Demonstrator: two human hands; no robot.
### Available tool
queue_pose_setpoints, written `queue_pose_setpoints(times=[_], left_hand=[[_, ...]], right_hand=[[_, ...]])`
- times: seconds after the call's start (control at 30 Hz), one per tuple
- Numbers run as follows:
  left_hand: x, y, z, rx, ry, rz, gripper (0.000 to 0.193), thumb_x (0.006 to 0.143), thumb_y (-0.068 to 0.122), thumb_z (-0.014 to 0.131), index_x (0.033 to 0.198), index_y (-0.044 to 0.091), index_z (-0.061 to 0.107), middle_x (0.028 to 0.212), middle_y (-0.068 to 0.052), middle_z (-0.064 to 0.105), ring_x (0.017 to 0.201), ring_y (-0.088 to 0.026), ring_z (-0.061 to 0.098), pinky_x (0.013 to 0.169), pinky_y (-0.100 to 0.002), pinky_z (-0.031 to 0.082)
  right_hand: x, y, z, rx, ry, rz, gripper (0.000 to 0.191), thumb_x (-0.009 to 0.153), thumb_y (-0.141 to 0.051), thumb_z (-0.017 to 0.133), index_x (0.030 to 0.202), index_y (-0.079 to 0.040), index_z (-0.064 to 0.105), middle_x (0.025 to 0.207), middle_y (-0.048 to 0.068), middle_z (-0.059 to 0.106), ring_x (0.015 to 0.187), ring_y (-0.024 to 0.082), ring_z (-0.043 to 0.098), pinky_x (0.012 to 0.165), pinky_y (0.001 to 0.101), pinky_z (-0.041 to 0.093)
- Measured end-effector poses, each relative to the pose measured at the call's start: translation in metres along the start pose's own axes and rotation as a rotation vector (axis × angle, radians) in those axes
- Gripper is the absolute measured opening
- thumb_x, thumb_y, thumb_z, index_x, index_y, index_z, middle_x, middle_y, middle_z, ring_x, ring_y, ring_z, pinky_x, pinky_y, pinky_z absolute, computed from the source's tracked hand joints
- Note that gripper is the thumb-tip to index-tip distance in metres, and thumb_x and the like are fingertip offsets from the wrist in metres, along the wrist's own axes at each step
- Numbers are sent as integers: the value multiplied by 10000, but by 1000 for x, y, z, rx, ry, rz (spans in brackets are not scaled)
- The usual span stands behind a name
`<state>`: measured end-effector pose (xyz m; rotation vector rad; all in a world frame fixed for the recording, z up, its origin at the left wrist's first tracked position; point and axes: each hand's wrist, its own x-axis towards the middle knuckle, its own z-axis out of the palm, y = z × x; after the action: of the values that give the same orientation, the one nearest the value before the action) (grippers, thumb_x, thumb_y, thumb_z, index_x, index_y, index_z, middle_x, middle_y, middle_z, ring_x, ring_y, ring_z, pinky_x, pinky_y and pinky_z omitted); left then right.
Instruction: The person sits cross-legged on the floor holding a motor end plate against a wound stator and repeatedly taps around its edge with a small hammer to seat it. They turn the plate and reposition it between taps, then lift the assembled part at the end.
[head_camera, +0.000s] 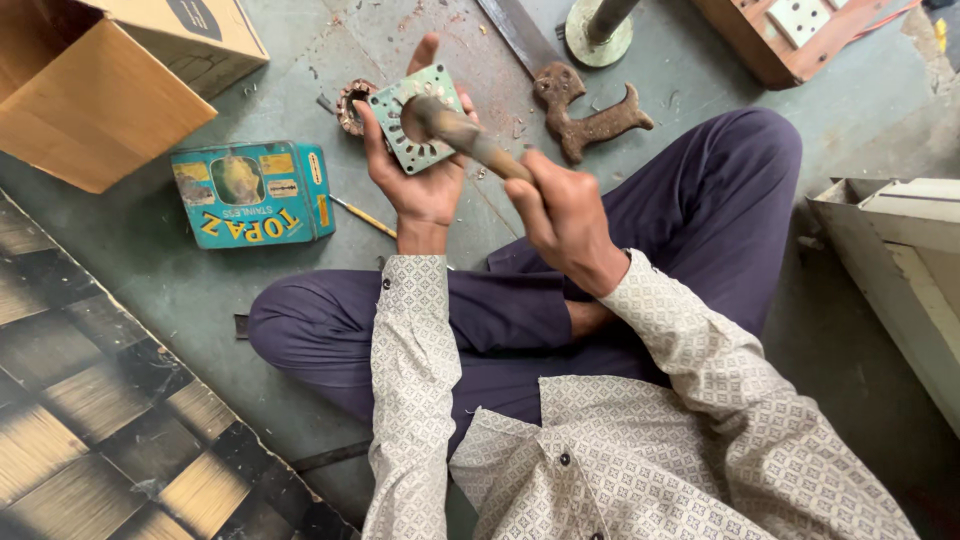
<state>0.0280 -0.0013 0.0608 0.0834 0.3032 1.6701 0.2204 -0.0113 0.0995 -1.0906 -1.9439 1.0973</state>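
At the far left we see a dark checkered mat (90, 400) lying on the grey floor (150, 240), and above it an open cardboard box (100, 80). Just to the right of the box lies a flat teal tin (255, 193), with a thin stick (362, 216) resting on the floor beside it.

Next comes our left hand (415, 175), raised palm up above the crossed legs in dark blue trousers (520, 310). It grips a pale green square plate (420, 118) with a big round hole in the middle and small holes around it; the fingers wrap its left edge and the thumb presses on the right. A small rusty ring (350, 103) lies on the floor just behind this plate.

Our right hand (565, 215) is clenched around a wooden handle (480, 145), whose rounded end sits against the plate's middle hole. We cannot tell what kind of tool it is.

Further right on the floor lies a rusty, animal-shaped metal piece (595, 120), with a flat metal bar (515, 35) above it and a round pole base (598, 30) nearby. At the right edge stand a reddish wooden frame (770, 45) and a pale metal channel (890, 260).
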Motion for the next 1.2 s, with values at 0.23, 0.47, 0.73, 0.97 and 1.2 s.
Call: queue_pose_setpoints(times=[0.23, 0.47, 0.73, 0.97, 1.2], left_hand=[[-1, 4, -14, 226, -117, 53, 960, 1006, 669, 572, 1631, -15, 323, 1437, -80, 546, 1017, -210, 628, 914, -354, 531], [-2, 30, -21, 1308, 117, 246, 816, 985, 522, 737, 1606, 46, 503, 1251, -97, 619, 1071, -216, 631, 989, -333, 511], [7, 25, -48, 2345, 6, 424, 1112, 755, 366, 971, 1574, 6, 311, 1308, -160, 503, 1203, -358, 509, 989, -461, 436], [18, 21, -61, 2430, 16, 361, 1058, 660, 280, 999, 1510, 49, 413, 1277, -140, 502, 1230, -351, 497, 1014, -472, 420], [8, 27, -47, 2336, 11, 450, 968, 725, 376, 1037, 1475, 66, 510, 1320, -152, 511, 1248, -371, 490, 1054, -497, 386]], right_hand=[[10, -1, 8, 33, 34, -181, 288, 1105, -247, 550, 991, 18, 548, 761, 190, 483, 636, 357, 529, 588, 407, 406], [12, 12, -7, 87, 78, -45, 347, 1143, -276, 511, 936, -1, 552, 674, 86, 498, 586, 164, 518, 554, 338, 403], [25, 38, 0, 225, 144, 163, 419, 1164, -291, 495, 850, -19, 549, 658, 0, 508, 602, 74, 460, 546, 286, 373], [23, 37, 1, 214, 127, 161, 418, 1144, -292, 528, 837, -9, 549, 655, 1, 512, 605, 76, 463, 543, 294, 371], [25, 39, 3, 219, 111, 182, 447, 1144, -321, 522, 825, -8, 536, 658, 5, 509, 612, 74, 456, 545, 296, 364]])
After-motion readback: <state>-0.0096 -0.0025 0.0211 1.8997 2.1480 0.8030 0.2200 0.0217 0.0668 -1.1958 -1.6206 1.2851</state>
